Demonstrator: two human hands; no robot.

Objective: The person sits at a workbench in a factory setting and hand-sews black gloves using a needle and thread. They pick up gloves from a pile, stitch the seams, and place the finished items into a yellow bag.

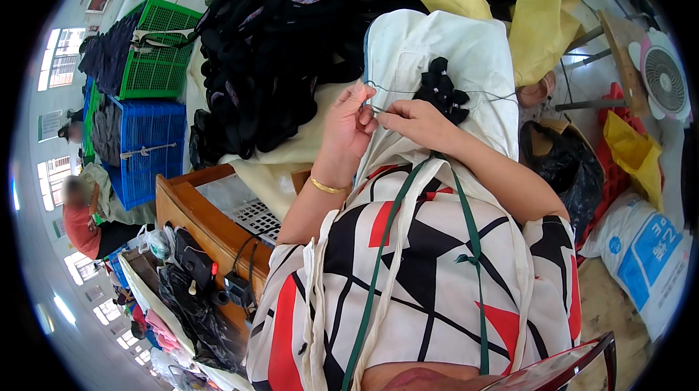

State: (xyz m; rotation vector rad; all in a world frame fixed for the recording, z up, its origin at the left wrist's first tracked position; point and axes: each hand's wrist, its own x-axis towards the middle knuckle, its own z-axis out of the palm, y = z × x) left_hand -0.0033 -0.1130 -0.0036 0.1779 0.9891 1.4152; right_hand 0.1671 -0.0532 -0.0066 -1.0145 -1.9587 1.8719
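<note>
Head cam: left hand [348, 127] & right hand [416, 120] are meeting over the white cloth [451, 56] on the lap, fingers pinching a thin dark thread [486, 94] btwn them. The thread is running right across the cloth, just below a black fabric bunch [441, 91]. Black garment pile [277, 41] is lying left of the cloth.

Black fabric heap [284, 41] blocks left; white cloth [444, 49] ahead lies open.
</note>
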